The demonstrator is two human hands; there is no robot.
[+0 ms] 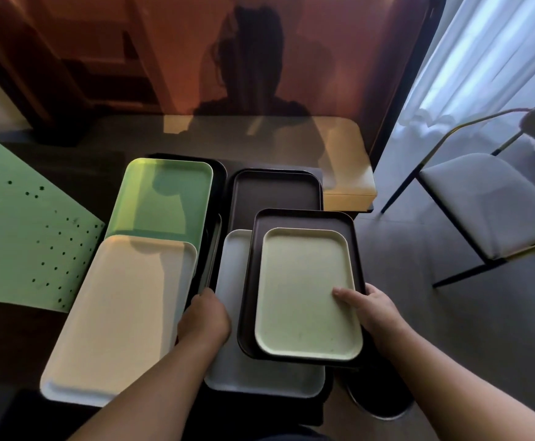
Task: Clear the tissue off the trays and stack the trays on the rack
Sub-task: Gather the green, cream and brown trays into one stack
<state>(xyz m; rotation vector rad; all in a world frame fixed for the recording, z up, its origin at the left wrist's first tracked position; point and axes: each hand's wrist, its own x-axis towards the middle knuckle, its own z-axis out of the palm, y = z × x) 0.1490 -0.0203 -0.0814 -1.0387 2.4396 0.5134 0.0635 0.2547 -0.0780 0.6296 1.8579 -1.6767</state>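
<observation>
The dark tray (304,224) sat gripped in the right hand (376,308), its thumb pressing the pale green tray (307,294) nested inside. The left hand (204,316) curled under the stack's other edge, fingers hidden. No tissue showed. Best kept level, thumb pinning, so nothing slid.

Left hand (204,316): fingers hidden, curled under the tray edges. Grey tray (228,313): largely covered by the dark tray (304,219) and pale green tray (307,294). Chair (482,198): cut off at the right edge. Left green board (21,237): cropped too.
</observation>
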